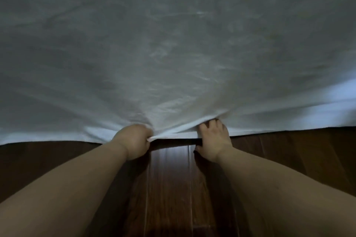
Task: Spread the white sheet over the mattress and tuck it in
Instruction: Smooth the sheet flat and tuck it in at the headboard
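Dim, grey cast; soft blur throughout. Brighter patch at right edge, glare streak on floor [173,169]. Wide-angle bowing at edges.

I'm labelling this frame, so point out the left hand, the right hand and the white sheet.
left hand [133,141]: head view, back of the fist.
right hand [213,138]: head view, back of the hand.
white sheet [173,44]: head view, spread middle.

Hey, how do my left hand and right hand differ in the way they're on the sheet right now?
The left hand is balled into a fist, bunching the white sheet edge; the right hand has fingers spread on top with the thumb hooked under. Creases fan from the left hand more than the right. Both grip the same near edge.
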The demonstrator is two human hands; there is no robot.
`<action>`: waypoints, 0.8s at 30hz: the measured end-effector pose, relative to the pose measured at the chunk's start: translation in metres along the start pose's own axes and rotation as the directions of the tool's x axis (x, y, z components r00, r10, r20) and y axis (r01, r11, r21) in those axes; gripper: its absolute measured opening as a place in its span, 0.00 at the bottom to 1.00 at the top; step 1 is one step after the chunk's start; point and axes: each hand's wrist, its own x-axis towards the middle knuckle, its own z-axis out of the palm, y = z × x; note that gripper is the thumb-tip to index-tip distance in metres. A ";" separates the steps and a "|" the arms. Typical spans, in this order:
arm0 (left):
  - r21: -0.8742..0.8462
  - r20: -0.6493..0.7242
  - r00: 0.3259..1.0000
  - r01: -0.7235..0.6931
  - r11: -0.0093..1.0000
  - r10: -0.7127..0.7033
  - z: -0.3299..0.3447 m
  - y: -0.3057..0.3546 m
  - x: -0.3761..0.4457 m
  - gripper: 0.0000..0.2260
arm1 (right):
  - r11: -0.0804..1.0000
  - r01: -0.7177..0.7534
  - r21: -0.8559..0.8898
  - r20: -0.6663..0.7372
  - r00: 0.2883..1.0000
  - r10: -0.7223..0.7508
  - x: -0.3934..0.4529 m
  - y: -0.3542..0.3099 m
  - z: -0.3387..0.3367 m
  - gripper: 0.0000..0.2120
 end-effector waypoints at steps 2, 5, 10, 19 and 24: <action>-0.024 0.028 0.999 0.041 0.999 -0.040 -0.007 0.003 0.002 0.11 | 1.000 0.010 -0.019 -0.038 0.999 -0.011 -0.001 0.001 -0.003 0.30; -0.032 0.016 0.995 0.094 0.995 -0.094 -0.014 0.005 0.009 0.12 | 1.000 -0.002 0.012 -0.109 0.994 0.003 -0.001 0.014 -0.010 0.17; -0.030 0.009 0.979 0.203 0.979 -0.203 -0.016 0.000 0.021 0.19 | 0.995 -0.076 0.071 -0.057 0.995 0.080 -0.002 0.050 -0.013 0.14; 0.134 0.151 0.964 0.198 0.971 -0.217 0.004 0.007 0.034 0.33 | 0.895 -0.447 -0.009 0.187 0.878 0.440 -0.013 0.122 -0.005 0.23; 0.036 0.382 0.913 0.142 0.989 -0.145 0.015 0.016 0.043 0.29 | 0.921 -0.363 0.142 0.459 0.848 0.264 -0.004 0.124 0.006 0.32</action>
